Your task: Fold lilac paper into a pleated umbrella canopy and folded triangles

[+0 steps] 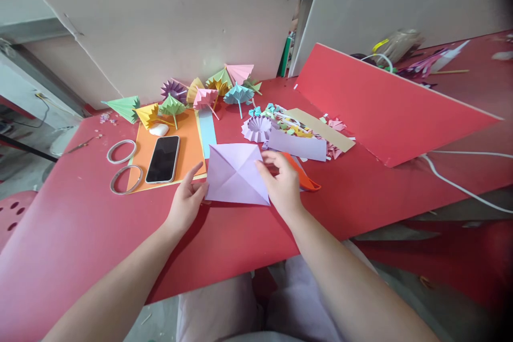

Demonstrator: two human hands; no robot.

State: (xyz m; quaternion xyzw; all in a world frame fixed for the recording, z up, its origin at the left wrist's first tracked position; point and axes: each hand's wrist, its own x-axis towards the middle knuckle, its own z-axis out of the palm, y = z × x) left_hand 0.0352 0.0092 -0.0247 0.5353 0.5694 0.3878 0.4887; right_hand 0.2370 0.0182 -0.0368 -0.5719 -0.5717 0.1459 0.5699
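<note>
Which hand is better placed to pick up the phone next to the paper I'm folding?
Left, probably. The left hand rests at the lilac paper's left edge, right beside the phone on the orange sheet. The right hand would have to cross over the paper.

Craft workspace, red table (pixel 80 235) w/ paper umbrellas (pixel 208 93), paper scraps (pixel 304 128), tape rolls (pixel 122 151)
</note>
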